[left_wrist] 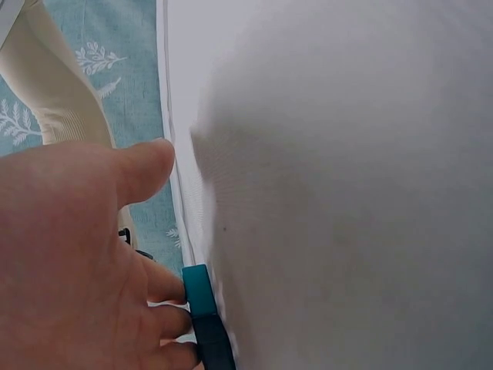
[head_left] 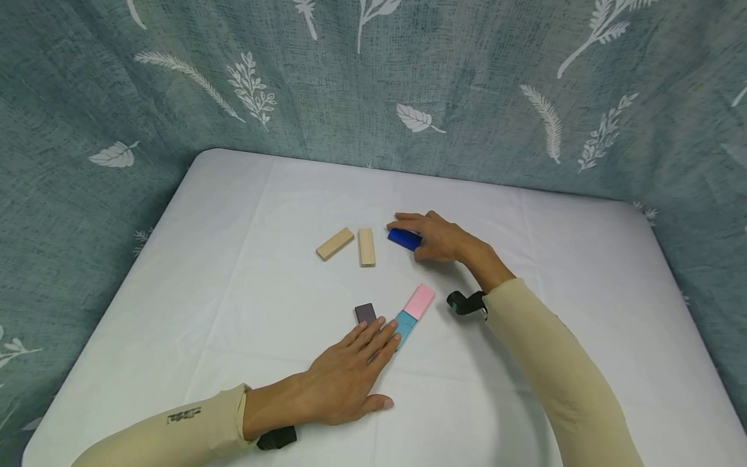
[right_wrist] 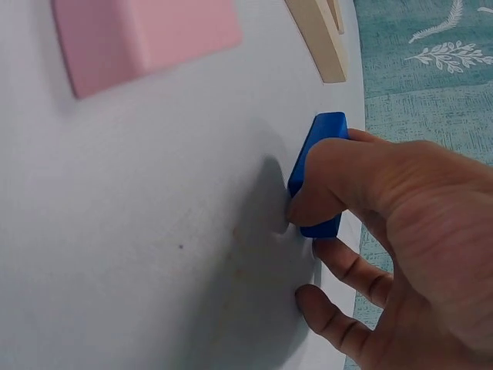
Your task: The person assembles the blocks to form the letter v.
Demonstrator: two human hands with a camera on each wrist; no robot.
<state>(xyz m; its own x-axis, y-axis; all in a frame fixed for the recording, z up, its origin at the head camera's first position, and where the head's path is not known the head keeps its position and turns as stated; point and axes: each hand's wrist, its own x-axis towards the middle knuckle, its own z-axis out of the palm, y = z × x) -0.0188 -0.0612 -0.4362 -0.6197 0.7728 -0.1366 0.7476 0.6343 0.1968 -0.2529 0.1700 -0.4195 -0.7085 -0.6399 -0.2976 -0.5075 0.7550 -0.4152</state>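
My right hand point(head_left: 440, 239) pinches a blue rectangular block point(head_left: 403, 239) between thumb and fingers, and in the right wrist view the blue block point(right_wrist: 323, 166) lies close to the white surface. The left hand point(head_left: 344, 383) lies palm down with its fingers straight. Its fingertips touch a dark grey block point(head_left: 365, 313) and a light blue block point(head_left: 404, 326), partly covering both. End to end with the light blue block lies a pink block point(head_left: 420, 301). In the left wrist view a teal block face point(left_wrist: 200, 289) shows beside the fingertips.
Two plain wooden blocks point(head_left: 366, 248) lie left of the blue one, one upright in view and one slanted. The white-covered table point(head_left: 280, 214) ends at a teal leaf-patterned curtain point(head_left: 350, 97). Black wrist cameras point(head_left: 463, 302) hang below both forearms.
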